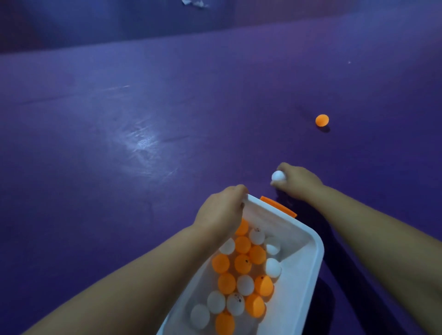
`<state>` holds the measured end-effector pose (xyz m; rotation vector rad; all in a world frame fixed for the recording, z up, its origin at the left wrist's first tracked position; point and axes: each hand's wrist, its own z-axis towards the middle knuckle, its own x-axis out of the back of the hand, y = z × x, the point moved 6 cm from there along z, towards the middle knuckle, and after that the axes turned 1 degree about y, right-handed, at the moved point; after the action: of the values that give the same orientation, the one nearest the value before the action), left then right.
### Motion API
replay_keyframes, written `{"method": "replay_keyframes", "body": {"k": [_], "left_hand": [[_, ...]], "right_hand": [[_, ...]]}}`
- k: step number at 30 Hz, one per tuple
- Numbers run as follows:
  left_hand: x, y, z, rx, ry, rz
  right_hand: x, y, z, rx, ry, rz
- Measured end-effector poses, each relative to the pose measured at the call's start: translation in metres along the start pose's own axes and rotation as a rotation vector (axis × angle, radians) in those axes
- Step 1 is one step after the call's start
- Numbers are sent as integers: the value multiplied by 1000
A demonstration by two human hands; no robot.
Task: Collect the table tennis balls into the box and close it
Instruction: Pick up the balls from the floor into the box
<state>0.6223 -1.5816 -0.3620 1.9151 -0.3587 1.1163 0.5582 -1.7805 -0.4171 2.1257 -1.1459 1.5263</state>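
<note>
A white plastic box (307, 267) with an orange latch (278, 205) on its far end sits low in the middle of the view, without a lid on it. Several orange and white table tennis balls (242, 263) lie inside. My left hand (221, 210) grips the box's far left rim. My right hand (297, 181) is just beyond the box, down at the purple floor, with its fingers closed on a white ball (278, 176). One orange ball (322, 120) lies alone on the floor farther off to the right.
The purple floor (119, 167) stretches wide to the left and ahead, with a bright glare patch at centre left. A crumpled white scrap (195, 2) lies at the top edge. A step or wall base runs across the far side.
</note>
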Motion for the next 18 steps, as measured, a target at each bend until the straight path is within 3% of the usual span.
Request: {"method": "replay_keyframes", "body": {"k": [4,8,12,16,18], "left_hand": [[1,2,0,-28,-42,68],[9,4,-2,83,7,23],[21,14,6,168,77,-14],[37,38,21,179,152,26],[43,48,26,197,176,42]], "right_hand": [[34,-21,-48,-19,228,641],[54,-57,-105,54,175,997],[57,-62,-140,147,93,862],[81,-15,-150,215,478,428],[87,15,-145,149,540,342]]}}
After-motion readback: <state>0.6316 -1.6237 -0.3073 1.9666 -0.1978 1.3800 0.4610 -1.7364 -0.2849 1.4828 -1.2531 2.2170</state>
